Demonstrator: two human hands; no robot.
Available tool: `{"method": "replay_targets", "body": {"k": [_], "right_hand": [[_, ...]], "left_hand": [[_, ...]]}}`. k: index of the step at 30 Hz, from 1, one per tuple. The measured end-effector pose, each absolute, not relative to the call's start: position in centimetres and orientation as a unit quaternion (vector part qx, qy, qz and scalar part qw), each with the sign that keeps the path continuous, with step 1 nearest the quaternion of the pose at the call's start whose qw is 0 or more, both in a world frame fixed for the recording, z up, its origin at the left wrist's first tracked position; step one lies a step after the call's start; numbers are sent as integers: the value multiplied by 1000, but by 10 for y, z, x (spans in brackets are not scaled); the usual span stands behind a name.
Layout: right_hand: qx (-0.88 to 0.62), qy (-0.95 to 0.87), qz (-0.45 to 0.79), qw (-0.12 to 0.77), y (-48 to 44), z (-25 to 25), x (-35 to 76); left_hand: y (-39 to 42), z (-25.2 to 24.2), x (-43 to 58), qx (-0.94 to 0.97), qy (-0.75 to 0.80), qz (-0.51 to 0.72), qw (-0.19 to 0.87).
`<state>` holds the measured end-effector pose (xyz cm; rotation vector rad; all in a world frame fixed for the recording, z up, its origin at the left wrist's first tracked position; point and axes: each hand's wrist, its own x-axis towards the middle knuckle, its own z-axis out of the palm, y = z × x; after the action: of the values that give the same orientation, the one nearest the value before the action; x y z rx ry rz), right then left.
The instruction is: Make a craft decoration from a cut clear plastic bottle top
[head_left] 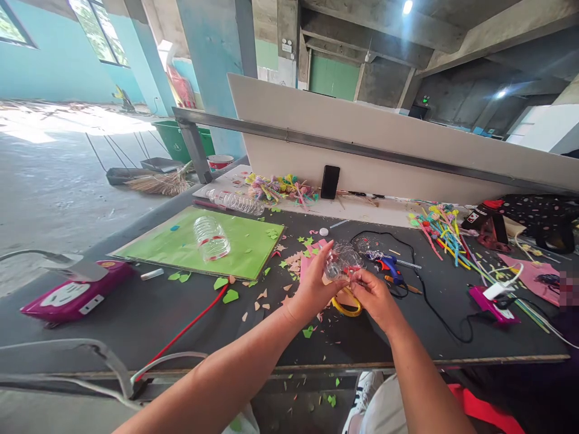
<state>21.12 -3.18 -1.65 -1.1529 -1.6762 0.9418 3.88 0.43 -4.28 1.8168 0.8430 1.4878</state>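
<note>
My left hand (313,282) grips a clear plastic bottle piece (342,258), with some red showing along its near edge. At that edge the fingers of my right hand (370,295) are pinched together; exactly what they pinch is partly hidden. Just under my hands lie yellow-handled scissors (348,310), blades covered. A blue glue gun (392,268) rests on the table to the right of my hands. Star-shaped and other pink and green paper scraps (296,262) are strewn around my left hand.
On a green sheet (244,241) stands a cut clear bottle section (211,238). Purple power strips (84,289) sit at both sides, and a black cord (418,271) loops on the right. Behind are a ridged clear bottle (235,202), a phone (330,182) and colourful pipe-cleaner flowers (441,232).
</note>
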Motion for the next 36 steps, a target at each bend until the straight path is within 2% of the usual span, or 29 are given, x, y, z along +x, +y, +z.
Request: {"method": "replay_targets", "body": {"k": [6, 9, 13, 15, 22, 26, 32, 34, 36], "right_hand": [[-478, -726, 225, 441, -32, -11, 210], [-473, -702, 273, 457, -33, -8, 219], [-445, -591, 361, 568, -32, -6, 233], [-434, -571, 378, 586, -32, -6, 236], [-554, -605, 310, 481, -37, 5, 230], [-579, -607, 293, 459, -38, 9, 233], [-565, -571, 350, 482, -34, 3, 238], [-525, -556, 401, 504, -34, 2, 239], [-461, -521, 466, 547, -33, 2, 240]], "left_hand": [[4, -39, 40, 671, 322, 572, 346], [4, -39, 38, 683, 334, 553, 342], [0, -38, 35, 729, 342, 510, 304], [-3, -38, 35, 758, 340, 487, 270], [-13, -35, 37, 837, 308, 417, 172], [-16, -33, 36, 850, 286, 413, 158], [-14, -33, 34, 829, 268, 433, 232], [-11, -32, 34, 793, 272, 449, 310], [-7, -30, 33, 724, 256, 471, 434]]}}
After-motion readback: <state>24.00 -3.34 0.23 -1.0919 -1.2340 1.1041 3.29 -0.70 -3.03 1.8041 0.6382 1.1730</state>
